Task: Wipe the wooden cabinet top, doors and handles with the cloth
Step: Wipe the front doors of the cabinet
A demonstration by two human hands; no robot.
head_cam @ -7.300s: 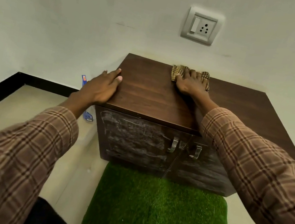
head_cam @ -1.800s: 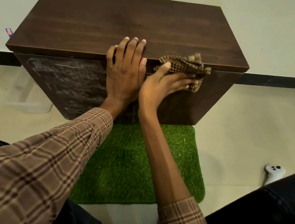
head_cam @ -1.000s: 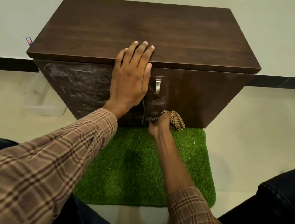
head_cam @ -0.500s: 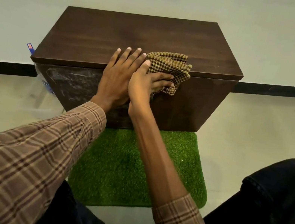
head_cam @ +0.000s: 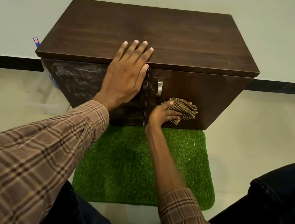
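Floor: green turf mat [head_cam: 145,163] lying before the cabinet [head_cam: 151,37].
Left hand [head_cam: 125,74]: pressing flat, fingers spread, over the top edge.
Right hand [head_cam: 164,113]: gripping the cloth [head_cam: 182,108], rubbing the right door [head_cam: 205,94] below its handle [head_cam: 159,88].

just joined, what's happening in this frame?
A person is wiping down a dark wooden cabinet that stands on the floor against a wall. The right hand presses a bunched checked cloth against the lower part of the right door, just below and to the right of its metal handle. The left hand lies flat over the front edge, fingers on the top. The left door shows whitish smears. A green grass-like mat lies in front.
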